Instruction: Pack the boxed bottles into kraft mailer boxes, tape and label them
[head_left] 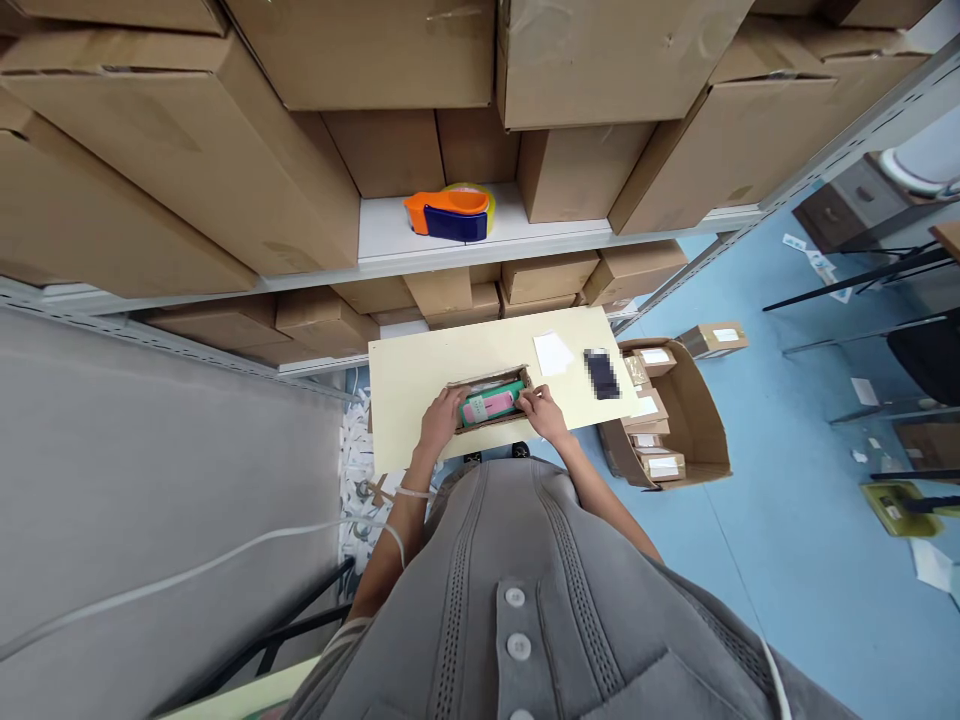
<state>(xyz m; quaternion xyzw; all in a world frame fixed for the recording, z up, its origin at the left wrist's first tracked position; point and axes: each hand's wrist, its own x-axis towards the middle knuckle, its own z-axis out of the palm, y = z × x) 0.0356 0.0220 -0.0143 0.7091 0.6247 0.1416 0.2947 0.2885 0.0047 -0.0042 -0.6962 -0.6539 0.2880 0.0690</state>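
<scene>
So we're looking straight down at a pale yellow surface (409, 375); sitting in the middle of it is a small open cardboard box (489, 383) with a green and pink packet (491, 404) lying flat inside; the left hand (441, 418) clasps the box's left end and the right hand (544, 415) its right end, fingers (454, 398) curled narrow around the edges, so both hands are holding the box; a white slip (553, 353) lies near it on the right, then a dark blurred thing (601, 373) we can't make out; an orange and blue tape dispenser (448, 213) sits on the shelf (382, 235) above; on the floor (750, 520) to the right, an open carton (703, 415) holds small labelled parcels (649, 408)
</scene>
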